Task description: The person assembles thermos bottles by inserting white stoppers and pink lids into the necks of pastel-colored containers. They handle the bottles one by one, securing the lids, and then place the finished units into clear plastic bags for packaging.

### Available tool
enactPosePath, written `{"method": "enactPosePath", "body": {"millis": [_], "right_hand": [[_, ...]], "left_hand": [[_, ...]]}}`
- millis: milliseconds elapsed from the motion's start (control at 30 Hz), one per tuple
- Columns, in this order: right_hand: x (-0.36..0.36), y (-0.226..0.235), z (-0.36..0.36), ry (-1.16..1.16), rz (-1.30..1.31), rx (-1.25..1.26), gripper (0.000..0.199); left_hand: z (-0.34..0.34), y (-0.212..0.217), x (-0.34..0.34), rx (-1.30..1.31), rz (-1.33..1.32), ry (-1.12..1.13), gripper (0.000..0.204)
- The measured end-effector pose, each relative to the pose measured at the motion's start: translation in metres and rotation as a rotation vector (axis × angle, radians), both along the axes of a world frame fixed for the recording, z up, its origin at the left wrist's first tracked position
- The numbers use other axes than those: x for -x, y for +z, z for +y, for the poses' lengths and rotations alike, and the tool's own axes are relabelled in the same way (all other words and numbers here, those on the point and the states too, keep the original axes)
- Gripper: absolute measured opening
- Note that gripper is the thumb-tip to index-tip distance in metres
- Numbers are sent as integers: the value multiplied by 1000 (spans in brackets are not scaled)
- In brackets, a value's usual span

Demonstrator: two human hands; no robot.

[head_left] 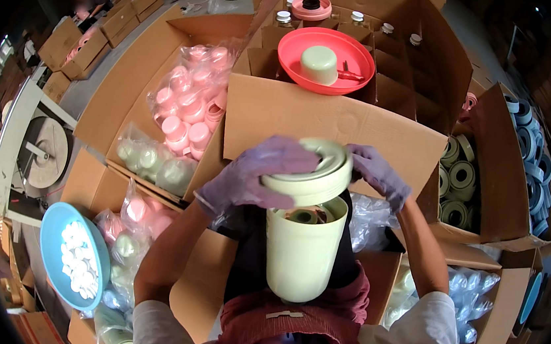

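Note:
A pale green round lid-like ring (308,175) with a dark hole in its top is held tilted between my gloved hands. My left hand (252,170) wraps its left side, slightly blurred, and my right hand (378,173) grips its right edge, its fingertips partly hidden behind it. Just below stands a pale green cylindrical container (304,254), upright between my legs. Its mouth is partly covered by the ring, and some parts show inside; I cannot make out what they are. I cannot tell whether ring and container touch.
Ahead, a red basin (287,67) holding a pale green cup (319,65) and a small red tool rests on a divided carton (334,118). Left are bagged pink cups (190,97) and a blue basin (48,263) of white pieces. Green rings (462,177) and blue rings (534,157) fill cartons on the right.

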State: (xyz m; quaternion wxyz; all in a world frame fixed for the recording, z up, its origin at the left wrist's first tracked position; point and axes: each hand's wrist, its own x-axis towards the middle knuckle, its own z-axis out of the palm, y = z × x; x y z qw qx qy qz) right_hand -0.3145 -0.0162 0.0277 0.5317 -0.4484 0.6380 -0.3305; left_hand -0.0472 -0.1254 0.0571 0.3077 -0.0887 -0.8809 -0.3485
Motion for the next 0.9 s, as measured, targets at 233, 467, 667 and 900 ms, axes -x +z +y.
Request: {"method": "enactPosePath", "body": {"millis": [233, 467, 667, 900], "right_hand": [[-70, 10, 48, -69, -164, 380, 51], [-71, -68, 32, 74, -702, 413, 41], [-88, 40, 108, 84, 312, 833, 33], [-54, 54, 214, -124, 612, 280, 46]], "left_hand": [[13, -37, -9, -271, -154, -157, 59], [89, 5, -23, -55, -331, 280, 42], [85, -68, -16, -1121, -87, 334, 35], [151, -118, -22, -1051, -671, 402, 44]]}}
